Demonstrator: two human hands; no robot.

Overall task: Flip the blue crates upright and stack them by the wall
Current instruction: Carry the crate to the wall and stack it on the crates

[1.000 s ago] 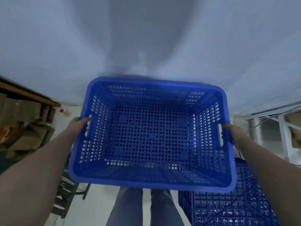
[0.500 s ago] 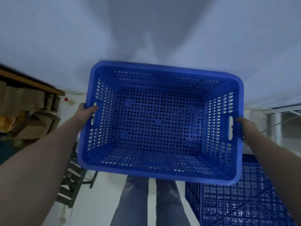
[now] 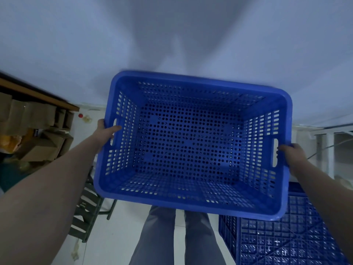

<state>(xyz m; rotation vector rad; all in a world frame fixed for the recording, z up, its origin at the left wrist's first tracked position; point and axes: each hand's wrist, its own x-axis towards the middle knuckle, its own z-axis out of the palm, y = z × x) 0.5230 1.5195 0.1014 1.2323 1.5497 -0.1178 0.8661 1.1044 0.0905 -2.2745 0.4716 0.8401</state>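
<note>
I hold a perforated blue crate [image 3: 189,142] in the air in front of me, its open side facing me and its bottom toward the white wall [image 3: 172,35]. My left hand [image 3: 106,131] grips its left handle slot, thumb inside the rim. My right hand [image 3: 291,153] grips the right handle slot. A second blue crate [image 3: 290,238] lies upside down on the floor at the lower right, its ribbed underside up, partly hidden by the held crate.
Cardboard boxes [image 3: 36,134] are piled under a wooden shelf at the left. A dark metal step stool [image 3: 87,211] stands at the lower left. A white metal frame [image 3: 324,148] stands at the right. My legs [image 3: 177,238] are below the crate on the white floor.
The held crate has risen a little, shifted to the right and tipped slightly clockwise. Both hands have kept their grip on the handles.
</note>
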